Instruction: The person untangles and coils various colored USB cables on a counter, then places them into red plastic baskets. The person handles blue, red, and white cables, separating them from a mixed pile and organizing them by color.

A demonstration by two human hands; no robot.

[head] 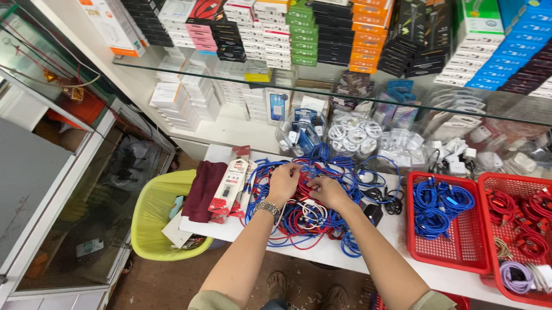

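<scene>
While the cables [311,197] lie tangled in a heap on the tabletop [346,254], my left hand [283,181] and right hand [326,189] meet over it, fingers pinched on strands to separate them; sorted coils fill the baskets [470,259] beside.

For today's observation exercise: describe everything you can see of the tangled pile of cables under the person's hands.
The tangled pile of cables is a loose heap of thin blue and red cords, with a few white ones and some black ones at its right edge. They look plastic-coated and lie knotted together, not coiled. The heap rests on the white table, left of a red basket of blue cables. The left hand and right hand both rest on top, fingers pinching into the cords.
</scene>
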